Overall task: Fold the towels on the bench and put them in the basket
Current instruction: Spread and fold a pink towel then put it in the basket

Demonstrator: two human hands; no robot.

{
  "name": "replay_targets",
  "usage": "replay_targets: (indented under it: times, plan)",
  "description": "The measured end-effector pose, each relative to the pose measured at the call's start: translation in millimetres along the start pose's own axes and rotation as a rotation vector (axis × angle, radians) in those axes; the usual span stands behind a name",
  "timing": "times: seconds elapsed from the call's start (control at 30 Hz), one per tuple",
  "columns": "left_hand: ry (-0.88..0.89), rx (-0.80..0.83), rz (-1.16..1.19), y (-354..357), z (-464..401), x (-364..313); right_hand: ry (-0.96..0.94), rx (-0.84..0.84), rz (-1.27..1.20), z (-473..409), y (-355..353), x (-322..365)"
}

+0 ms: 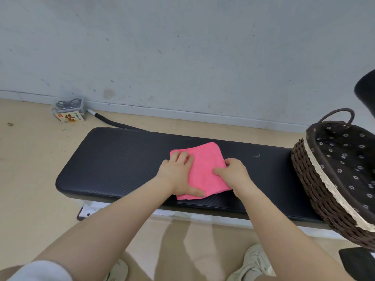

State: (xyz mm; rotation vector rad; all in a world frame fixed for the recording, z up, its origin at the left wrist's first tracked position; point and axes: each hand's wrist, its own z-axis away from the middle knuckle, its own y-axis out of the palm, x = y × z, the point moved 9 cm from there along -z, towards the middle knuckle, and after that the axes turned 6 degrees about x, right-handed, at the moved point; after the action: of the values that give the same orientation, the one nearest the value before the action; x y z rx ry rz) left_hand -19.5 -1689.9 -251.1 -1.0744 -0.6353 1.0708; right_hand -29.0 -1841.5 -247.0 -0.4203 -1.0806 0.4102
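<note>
A pink towel (205,159), folded into a small square, lies on the black padded bench (121,163) near its middle. My left hand (178,175) rests flat on the towel's left side, fingers spread and thumb along the near edge. My right hand (233,173) grips the towel's right edge, fingers curled under it and thumb on top. A dark wicker basket (308,179) with a flowered dark lining and a lace trim stands tilted at the bench's right end; no towel shows inside it.
A grey wall runs behind the bench. On the floor by the wall sit a small clear box (69,112) and a black hose (113,122). A black object (365,92) juts in at upper right. My shoes (255,262) are below the bench.
</note>
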Motion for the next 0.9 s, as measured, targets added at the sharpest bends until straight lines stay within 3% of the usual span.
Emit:
replay_targets:
  times: [0.1, 0.23, 0.37, 0.5, 0.57, 0.63, 0.8, 0.9]
  plan:
    - [-0.019, 0.006, 0.005, 1.3, -3.0, 2.2, -0.095, 0.121, -0.126, 8.0, 12.6, 19.3]
    - [0.068, 0.057, 0.180, 6.2, 0.2, 4.8, -0.250, 0.129, 0.043, 23.1, 28.7, 54.5]
    - [0.224, 0.088, 0.732, -0.2, 20.6, 16.7, -0.348, 0.095, 0.334, 35.8, 51.1, 79.6]
    - [0.149, 0.097, 1.451, 2.1, 28.1, 38.9, -0.358, 0.056, 0.559, 43.9, 71.1, 91.1]
    - [0.059, 0.027, 1.689, 2.8, 23.8, 50.5, -0.375, 0.065, 0.597, 48.1, 82.4, 94.6]
    - [-0.038, -0.071, 1.623, 1.4, 16.9, 64.4, -0.397, 0.100, 0.586, 51.2, 91.4, 96.1]
    - [-0.056, -0.244, 0.959, -24.5, 3.8, 76.2, -0.347, 0.186, 0.479, 41.4, 89.7, 86.2]
    - [0.032, -0.249, 0.787, -36.7, -0.8, 64.5, -0.277, 0.034, 0.518, 37.7, 77.4, 77.8]
